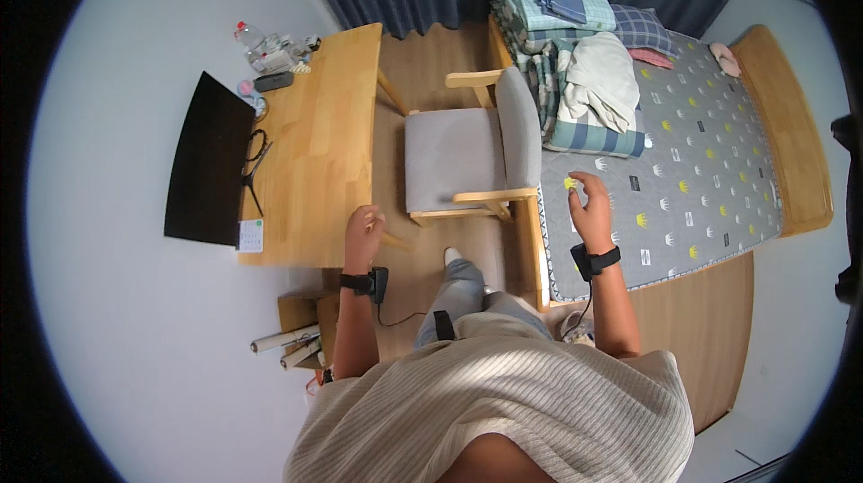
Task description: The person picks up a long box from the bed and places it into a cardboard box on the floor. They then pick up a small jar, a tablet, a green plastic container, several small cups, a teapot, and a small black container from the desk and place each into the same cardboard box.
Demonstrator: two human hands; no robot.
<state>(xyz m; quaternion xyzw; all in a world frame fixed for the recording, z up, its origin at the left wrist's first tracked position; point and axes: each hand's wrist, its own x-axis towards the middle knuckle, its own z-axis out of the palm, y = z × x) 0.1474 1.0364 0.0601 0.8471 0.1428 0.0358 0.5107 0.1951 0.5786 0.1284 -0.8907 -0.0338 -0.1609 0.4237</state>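
My left hand (pixel 365 232) hangs over the near right corner of a light wooden desk (pixel 317 166), its fingers loosely curled and nothing seen in them. Above the near edge of the bed, my right hand (pixel 591 212) has thumb and fingers apart with nothing between them. Ahead, between desk and bed, stands a wooden armchair with a grey padded seat (pixel 453 159), its back towards the bed. A grey mattress (pixel 681 179) with a crown pattern covers part of the bed. Black straps with small boxes sit on both wrists.
A monitor (pixel 207 166) stands at the desk's wall side, near a small calendar (pixel 251 236), a black case (pixel 274 81) and a plastic bottle (pixel 251 36). Folded quilts (pixel 593 135) and a white cloth (pixel 602 81) are piled on the bed. A cardboard box (pixel 296 313) holds rolls below the desk.
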